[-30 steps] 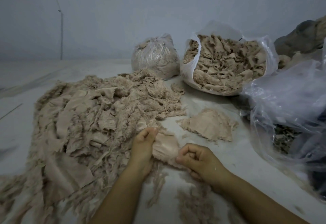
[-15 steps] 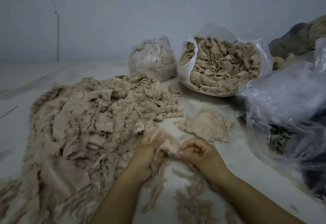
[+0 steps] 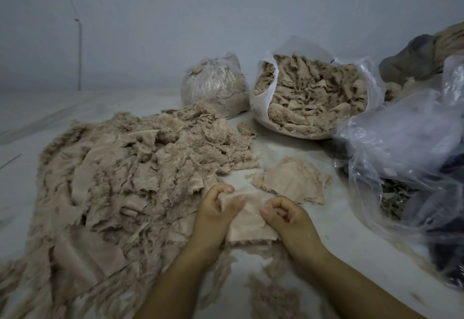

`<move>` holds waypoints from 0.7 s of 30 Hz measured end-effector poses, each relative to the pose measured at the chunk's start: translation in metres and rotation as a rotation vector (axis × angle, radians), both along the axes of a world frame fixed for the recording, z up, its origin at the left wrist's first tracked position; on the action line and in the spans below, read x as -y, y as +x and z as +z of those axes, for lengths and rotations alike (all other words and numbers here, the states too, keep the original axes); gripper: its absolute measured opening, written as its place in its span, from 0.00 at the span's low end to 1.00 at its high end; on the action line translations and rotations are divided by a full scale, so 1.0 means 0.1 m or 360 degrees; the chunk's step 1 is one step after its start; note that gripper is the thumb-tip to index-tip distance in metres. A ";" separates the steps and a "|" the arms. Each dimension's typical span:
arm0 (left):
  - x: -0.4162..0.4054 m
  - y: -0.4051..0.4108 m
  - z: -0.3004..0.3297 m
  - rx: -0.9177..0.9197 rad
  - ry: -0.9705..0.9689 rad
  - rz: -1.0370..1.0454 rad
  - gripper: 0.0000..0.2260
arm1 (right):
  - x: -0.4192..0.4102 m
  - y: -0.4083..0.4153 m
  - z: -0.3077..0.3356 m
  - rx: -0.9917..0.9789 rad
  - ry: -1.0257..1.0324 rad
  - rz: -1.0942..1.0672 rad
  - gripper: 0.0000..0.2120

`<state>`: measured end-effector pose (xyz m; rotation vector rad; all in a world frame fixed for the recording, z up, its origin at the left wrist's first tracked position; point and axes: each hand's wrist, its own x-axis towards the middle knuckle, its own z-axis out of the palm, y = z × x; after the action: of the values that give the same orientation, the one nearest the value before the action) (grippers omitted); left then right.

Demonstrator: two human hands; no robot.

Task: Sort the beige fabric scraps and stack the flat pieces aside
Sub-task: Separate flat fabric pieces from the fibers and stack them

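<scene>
Left hand [image 3: 213, 212] and right hand [image 3: 286, 214] both pinch a smooth beige scrap [image 3: 247, 223] beside the frayed, fluffy scrap heap [image 3: 125, 168].

We see the left hand [image 3: 216, 209] and right hand [image 3: 283, 214] pinching one beige scrap [image 3: 247, 225] between them, held just above the pale floor [image 3: 326, 218]. Left of the hands lies the big scrap pile [image 3: 120, 183]. Beyond the right hand sits a small stack of flat pieces [image 3: 292, 180] (edges frayed). Behind, we note a tied bag [image 3: 214, 85] beside an open bag [image 3: 311, 97] full of scraps, and crumpled clear plastic [image 3: 406, 148] at right.
</scene>
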<state>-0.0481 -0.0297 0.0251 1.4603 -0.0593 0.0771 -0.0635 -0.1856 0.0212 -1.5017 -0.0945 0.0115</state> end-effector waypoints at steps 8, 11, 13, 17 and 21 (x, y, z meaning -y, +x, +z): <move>0.02 0.03 -0.02 0.0060 -0.0125 0.0100 0.04 | -0.01 0.02 -0.01 0.0067 0.0014 -0.0195 0.06; 0.02 0.04 0.00 0.0121 -0.0179 0.0205 0.04 | 0.01 0.01 0.07 0.0012 0.0163 -0.0169 0.05; 0.02 0.06 0.01 0.0166 -0.0163 0.0301 0.06 | 0.02 0.01 0.12 0.0010 0.0170 -0.0188 0.05; 0.04 0.09 0.05 0.0131 -0.0186 0.0365 0.06 | 0.09 0.03 0.21 0.0014 0.0136 -0.0266 0.04; 0.13 0.31 0.20 0.0101 0.0012 0.0388 0.08 | 0.19 0.29 0.37 -0.0004 0.0149 -0.0345 0.02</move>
<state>-0.0166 -0.0430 0.0454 1.4675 0.0672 0.3221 -0.0344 -0.2047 0.0586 -1.4115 0.0695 -0.1633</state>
